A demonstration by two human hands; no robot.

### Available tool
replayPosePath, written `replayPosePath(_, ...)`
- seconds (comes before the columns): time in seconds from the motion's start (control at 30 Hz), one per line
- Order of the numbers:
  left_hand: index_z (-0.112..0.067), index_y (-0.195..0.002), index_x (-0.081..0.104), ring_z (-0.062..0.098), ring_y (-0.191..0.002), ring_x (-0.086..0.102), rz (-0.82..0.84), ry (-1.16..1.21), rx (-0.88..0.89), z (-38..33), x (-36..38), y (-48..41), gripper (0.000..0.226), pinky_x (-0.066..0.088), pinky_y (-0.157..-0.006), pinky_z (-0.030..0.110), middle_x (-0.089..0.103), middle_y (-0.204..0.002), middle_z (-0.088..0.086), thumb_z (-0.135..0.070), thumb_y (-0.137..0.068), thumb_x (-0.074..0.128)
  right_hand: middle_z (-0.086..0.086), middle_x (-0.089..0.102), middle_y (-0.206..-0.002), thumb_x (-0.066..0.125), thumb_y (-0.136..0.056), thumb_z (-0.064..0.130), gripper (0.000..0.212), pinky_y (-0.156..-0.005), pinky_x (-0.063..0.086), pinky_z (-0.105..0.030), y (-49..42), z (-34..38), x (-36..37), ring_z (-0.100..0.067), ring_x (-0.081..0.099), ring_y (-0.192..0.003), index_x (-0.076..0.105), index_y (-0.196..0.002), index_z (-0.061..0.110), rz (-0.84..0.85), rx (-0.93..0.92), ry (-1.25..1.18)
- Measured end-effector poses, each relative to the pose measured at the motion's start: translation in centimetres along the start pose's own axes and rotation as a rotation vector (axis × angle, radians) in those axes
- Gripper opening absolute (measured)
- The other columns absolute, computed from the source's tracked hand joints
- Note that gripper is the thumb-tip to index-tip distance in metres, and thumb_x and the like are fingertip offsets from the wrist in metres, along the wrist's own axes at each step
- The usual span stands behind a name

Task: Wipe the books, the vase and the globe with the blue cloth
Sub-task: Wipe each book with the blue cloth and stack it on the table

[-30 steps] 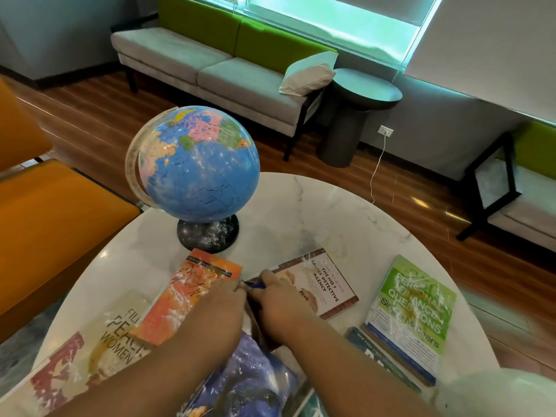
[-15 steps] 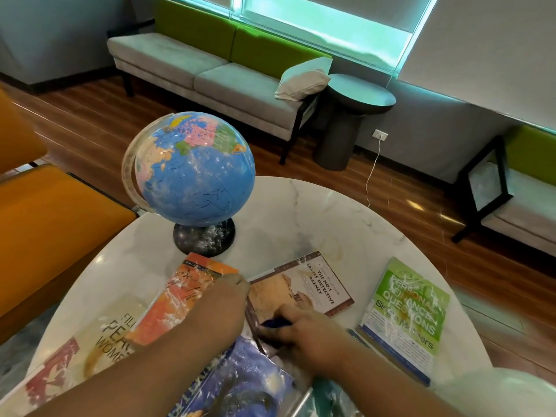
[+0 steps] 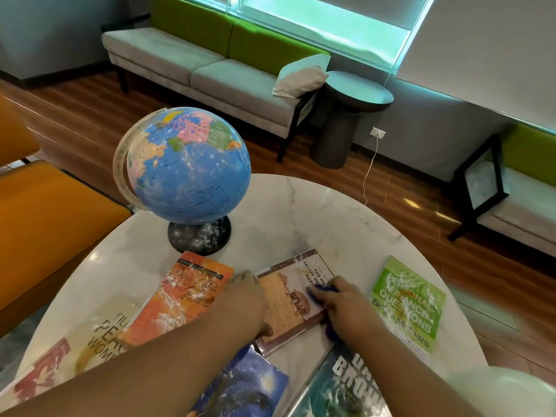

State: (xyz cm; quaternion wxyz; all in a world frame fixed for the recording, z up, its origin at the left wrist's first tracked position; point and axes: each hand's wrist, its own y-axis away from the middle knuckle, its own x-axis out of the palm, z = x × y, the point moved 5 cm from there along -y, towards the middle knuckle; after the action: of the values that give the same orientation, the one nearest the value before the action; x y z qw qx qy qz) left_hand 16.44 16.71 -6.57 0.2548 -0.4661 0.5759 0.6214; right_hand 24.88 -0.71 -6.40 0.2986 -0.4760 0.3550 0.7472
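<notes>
Several dusty books lie on a round marble table (image 3: pixel 301 212). My right hand (image 3: pixel 346 302) grips the blue cloth (image 3: pixel 320 288) and presses it onto the right part of a tan book (image 3: pixel 288 293) in the middle. My left hand (image 3: pixel 245 299) rests on that book's left edge, thumb curled round its near edge. An orange book (image 3: pixel 180 296) lies to the left, a green book (image 3: pixel 409 302) to the right. A blue globe (image 3: pixel 186 167) on a dark base stands behind them. A pale vase (image 3: pixel 505 392) shows at the bottom right corner.
A cream book (image 3: pixel 99 335) lies at the near left. A dark blue book (image 3: pixel 252 386) and a teal book (image 3: pixel 346 386) lie near me. An orange seat (image 3: pixel 45 212) stands left of the table. A grey-green sofa (image 3: pixel 210 61) and a dark side table (image 3: pixel 349 115) are beyond.
My right hand slid the cloth to the right across the tan book. My left hand moved from the orange book's edge onto the tan book's left edge.
</notes>
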Motion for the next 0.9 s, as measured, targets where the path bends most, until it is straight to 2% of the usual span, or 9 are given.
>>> replayPosePath(0.07,0.001,-0.150,0.009,0.028,-0.143,0.022,0.041,0.048,-0.034,0.0,0.2,-0.2,0.117,0.024,-0.116,0.037,0.018,-0.155,0.014,-0.055,-0.071,0.075,0.004,0.039,-0.112,0.043,-0.098,0.034,0.039,-0.082,0.046,-0.022,-0.9,-0.6,0.1,-0.016,0.048,-0.094,0.047,-0.137,0.032,-0.070,0.180,0.099)
replayPosePath(0.17,0.003,-0.149,0.006,0.029,-0.141,0.027,0.109,0.131,-0.093,0.1,0.5,-0.5,0.124,0.029,-0.115,0.038,0.021,-0.154,0.015,-0.052,-0.066,0.080,-0.001,0.038,-0.118,0.037,-0.100,0.032,0.041,-0.089,0.045,-0.027,-1.3,1.1,1.2,-0.019,0.046,-0.100,0.044,-0.139,0.021,-0.072,0.138,0.110)
replayPosePath(0.27,0.004,-0.149,0.004,0.029,-0.141,0.027,0.141,0.119,-0.096,-0.1,0.3,-0.5,0.122,0.029,-0.114,0.037,0.021,-0.154,0.016,-0.049,-0.069,0.079,0.006,0.040,-0.103,0.038,-0.100,0.034,0.038,-0.075,0.045,-0.016,-1.8,0.3,1.0,-0.009,0.049,-0.084,0.049,-0.135,0.021,-0.058,0.152,-0.019)
replayPosePath(0.4,0.003,-0.149,0.002,0.028,-0.142,0.025,0.134,0.045,-0.075,-0.4,-0.5,-0.2,0.116,0.026,-0.114,0.035,0.017,-0.156,0.016,-0.050,-0.075,0.075,-0.003,0.043,-0.109,0.043,-0.097,0.022,0.032,-0.080,0.052,-0.034,-3.1,-1.1,-0.1,-0.022,0.056,-0.092,0.046,-0.128,0.020,-0.080,0.299,0.022)
replayPosePath(0.53,0.004,-0.149,0.000,0.029,-0.143,0.024,0.147,0.075,-0.093,-0.3,-0.3,-0.1,0.121,0.027,-0.115,0.034,0.016,-0.156,0.016,-0.050,-0.073,0.077,-0.003,0.038,-0.112,0.038,-0.100,0.026,0.037,-0.085,0.047,-0.030,-3.8,-0.4,0.5,-0.021,0.051,-0.096,0.044,-0.136,0.020,-0.010,0.207,0.076)
replayPosePath(0.67,0.003,-0.149,-0.002,0.028,-0.143,0.024,0.144,0.093,-0.094,-0.3,-0.4,-0.1,0.122,0.027,-0.114,0.035,0.014,-0.157,0.016,-0.047,-0.072,0.078,0.002,0.045,-0.100,0.036,-0.101,0.034,0.035,-0.072,0.050,-0.026,-4.7,-1.2,-0.3,-0.015,0.054,-0.084,0.045,-0.131,0.018,-0.041,0.270,0.018)
replayPosePath(0.77,0.002,-0.149,-0.004,0.028,-0.143,0.023,0.160,0.095,-0.106,-0.5,-0.5,-0.1,0.123,0.027,-0.114,0.036,0.012,-0.158,0.015,-0.046,-0.072,0.079,-0.003,0.043,-0.116,0.041,-0.099,0.026,0.038,-0.087,0.048,-0.031,-4.7,-0.3,0.3,-0.023,0.054,-0.099,0.042,-0.137,0.020,-0.019,0.197,0.078)
replayPosePath(0.83,0.002,-0.149,-0.006,0.029,-0.144,0.021,0.180,0.094,-0.119,-0.4,-0.2,-0.3,0.125,0.025,-0.115,0.037,0.010,-0.158,0.015,-0.047,-0.071,0.079,0.000,0.043,-0.113,0.037,-0.101,0.029,0.039,-0.080,0.044,-0.023,-4.8,-0.9,0.3,-0.016,0.052,-0.093,0.043,-0.139,0.024,-0.043,0.173,0.062)
replayPosePath(0.9,0.003,-0.149,-0.005,0.029,-0.144,0.020,0.172,0.097,-0.117,-0.2,0.1,-0.6,0.128,0.026,-0.117,0.039,0.011,-0.157,0.015,-0.048,-0.068,0.081,0.008,0.045,-0.093,0.036,-0.101,0.036,0.036,-0.061,0.041,-0.019,-5.2,-1.8,0.0,-0.007,0.049,-0.074,0.049,-0.130,0.020,-0.080,0.232,-0.007)
